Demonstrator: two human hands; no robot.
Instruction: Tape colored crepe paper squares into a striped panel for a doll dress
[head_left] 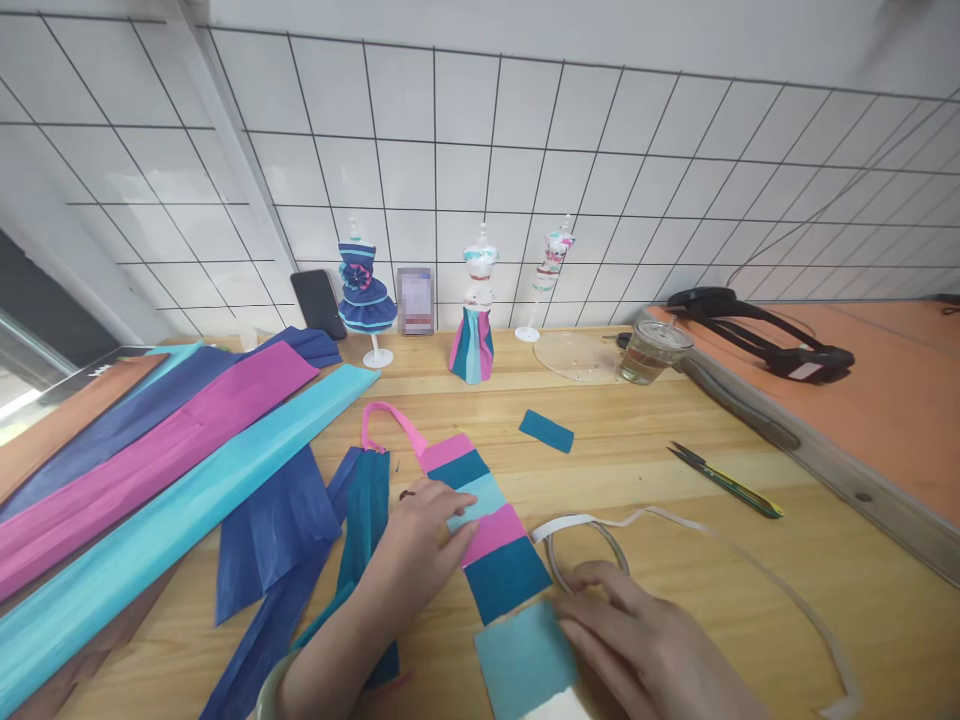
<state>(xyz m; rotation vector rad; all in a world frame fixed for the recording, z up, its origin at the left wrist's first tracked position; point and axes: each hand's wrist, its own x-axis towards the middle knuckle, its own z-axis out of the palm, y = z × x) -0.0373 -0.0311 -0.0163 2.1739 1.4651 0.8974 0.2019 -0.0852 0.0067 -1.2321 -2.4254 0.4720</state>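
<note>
A strip made of pink, dark teal and light blue bands [508,580] lies on the wooden table. My left hand [426,530] rests on it, fingers stretched over the light blue band [487,495] and thumb apart on the pink. Below its near end is a light teal square [521,650] with a white lower part. My right hand [637,630] is at that square's right edge, fingers bent together on it; the fingertips' underside is hidden. Just beyond this hand is a ring-shaped roll [621,552], with a narrow white tape [675,518] trailing to the right.
Long coloured strips [187,480] and blue pleated pieces [281,530] cover the left side. Small dress forms [480,290] stand at the back wall. A dark teal piece [547,431], yellow-black snips [727,480] and a glass of liquid [651,352] are on the right.
</note>
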